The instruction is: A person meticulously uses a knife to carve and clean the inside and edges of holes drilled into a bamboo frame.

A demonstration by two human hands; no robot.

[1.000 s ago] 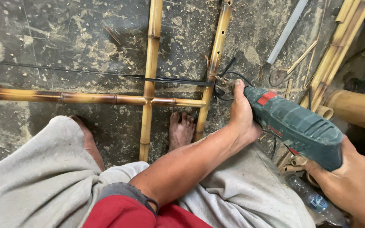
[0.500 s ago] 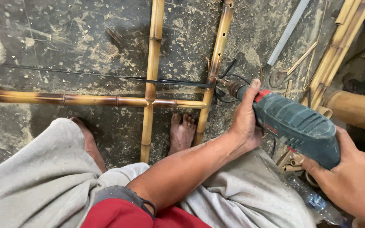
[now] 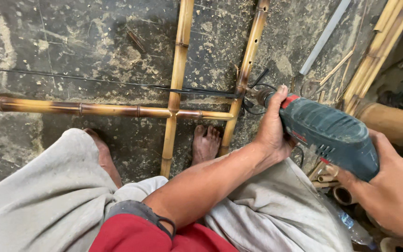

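Left hand [image 3: 272,133] clamped round the drill [image 3: 330,133] nose, right hand [image 3: 392,191] closed on its grip; drill swung level since earlier, chuck now brought against the bamboo pole [image 3: 246,74] just beyond the left fingers.

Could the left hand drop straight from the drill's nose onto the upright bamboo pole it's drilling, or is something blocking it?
Probably yes. The left hand wraps the drill nose right beside that bamboo pole; only loose black cable lies between.

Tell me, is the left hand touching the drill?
Touching: the head view shows the left hand wrapped around the front of the drill, thumb beside the chuck.
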